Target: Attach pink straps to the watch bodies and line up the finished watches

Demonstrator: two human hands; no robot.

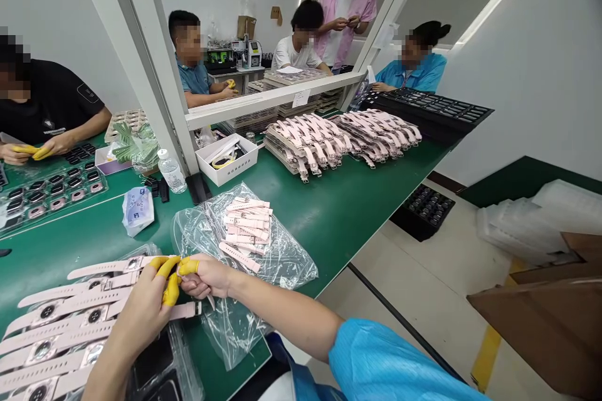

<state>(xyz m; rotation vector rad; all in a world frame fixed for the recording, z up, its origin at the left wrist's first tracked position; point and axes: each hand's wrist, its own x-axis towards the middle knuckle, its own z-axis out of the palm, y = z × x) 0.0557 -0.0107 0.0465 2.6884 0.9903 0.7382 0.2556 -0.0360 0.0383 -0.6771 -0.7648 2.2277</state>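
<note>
My left hand (pixel 153 291) and my right hand (pixel 204 276), both with yellow finger cots, meet above a tray of watches. Their fingers pinch a small dark watch (pixel 175 265) between them, mostly hidden. The pale tip of a pink watch strap (pixel 211 302) pokes out below my right hand. Under my left forearm lie rows of smartwatches with pink straps (pixel 42 313), backs up, on a clear plastic tray (pixel 188 351) with dark recesses. Just beyond my right hand, a pile of loose pink straps (pixel 247 229) rests on a clear plastic bag (pixel 291 260).
Stacked trays of pink-strapped watches (pixel 310 144) stand farther back on the green table (pixel 329 219). Near the metal post are a white box (pixel 228 160), a bottle (pixel 172 172) and a tissue pack (pixel 138 210). Several co-workers sit or stand around; cardboard (pixel 540 326) lies at right.
</note>
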